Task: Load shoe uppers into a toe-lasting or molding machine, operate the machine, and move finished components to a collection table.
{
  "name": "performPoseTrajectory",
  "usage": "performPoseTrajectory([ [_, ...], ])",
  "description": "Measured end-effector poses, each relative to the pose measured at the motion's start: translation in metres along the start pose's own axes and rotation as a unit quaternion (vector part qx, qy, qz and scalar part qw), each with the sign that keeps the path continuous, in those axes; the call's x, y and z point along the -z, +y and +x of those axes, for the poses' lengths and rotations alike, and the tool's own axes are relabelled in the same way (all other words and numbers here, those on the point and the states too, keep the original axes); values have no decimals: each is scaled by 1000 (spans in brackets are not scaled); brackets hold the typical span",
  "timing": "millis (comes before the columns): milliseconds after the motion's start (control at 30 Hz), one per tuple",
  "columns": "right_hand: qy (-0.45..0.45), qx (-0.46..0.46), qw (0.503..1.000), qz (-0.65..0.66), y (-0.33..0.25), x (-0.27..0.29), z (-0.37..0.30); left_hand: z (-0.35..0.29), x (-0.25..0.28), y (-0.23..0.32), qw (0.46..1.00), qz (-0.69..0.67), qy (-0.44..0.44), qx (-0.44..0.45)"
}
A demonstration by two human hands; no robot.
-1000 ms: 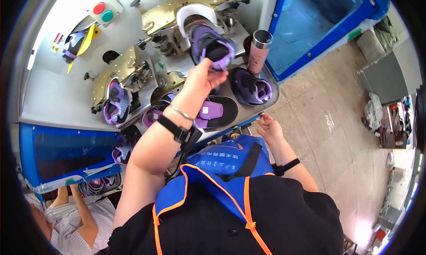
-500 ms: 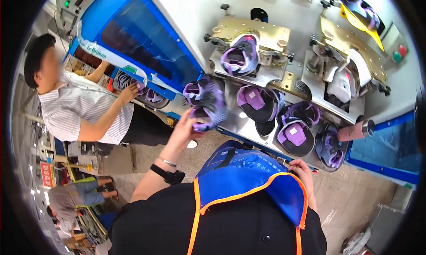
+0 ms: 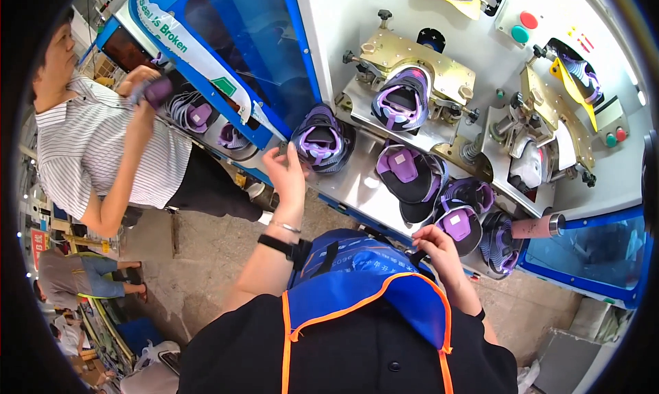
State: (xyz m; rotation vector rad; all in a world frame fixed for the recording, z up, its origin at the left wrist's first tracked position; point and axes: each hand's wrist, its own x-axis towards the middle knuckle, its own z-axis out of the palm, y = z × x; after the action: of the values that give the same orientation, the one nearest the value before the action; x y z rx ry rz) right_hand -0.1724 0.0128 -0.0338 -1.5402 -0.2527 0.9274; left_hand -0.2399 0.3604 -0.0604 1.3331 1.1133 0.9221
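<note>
My left hand [image 3: 287, 178] is open beside a black-and-purple sports shoe upper [image 3: 321, 141] at the left end of the metal ledge. Its fingers are apart, and a fingertip lies close to the shoe's side; I cannot tell if they touch. My right hand [image 3: 441, 253] hovers in front of the ledge with thumb and fingers drawn together, nothing visible in them. Just beyond it are a shoe upper with a purple tongue [image 3: 458, 224] and a similar upper [image 3: 401, 166] to its left. Another dark upper [image 3: 500, 243] stands to the right.
A shoe upper [image 3: 401, 102] sits in the left brass-coloured clamp fixture [image 3: 439, 64]; the right fixture [image 3: 552, 112] holds a white form. A pink bottle [image 3: 535, 227] lies at the ledge's right end. At left, a person [image 3: 103, 133] handles a shoe beside a blue-framed machine door [image 3: 240, 44].
My left hand has set the shoe upper down on the ledge's left end and let go. My right hand has moved left. The co-worker has lifted a shoe. The view has shifted.
</note>
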Motion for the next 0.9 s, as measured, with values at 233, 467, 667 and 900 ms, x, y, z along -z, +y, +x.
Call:
performPoseTrajectory([
  [233,8,10,999,-48,-26,-6,15,-17,-12,10,725,445,-150,-503],
  [467,134,166,966,-144,-116,69,16,41,1,29,793,371,-278,-396],
  [667,498,429,653,-376,-268,213,41,35,5,55,801,388,-278,-362],
  [900,498,182,592,-607,-329,278,51,-36,-14,79,796,224,-302,-475],
])
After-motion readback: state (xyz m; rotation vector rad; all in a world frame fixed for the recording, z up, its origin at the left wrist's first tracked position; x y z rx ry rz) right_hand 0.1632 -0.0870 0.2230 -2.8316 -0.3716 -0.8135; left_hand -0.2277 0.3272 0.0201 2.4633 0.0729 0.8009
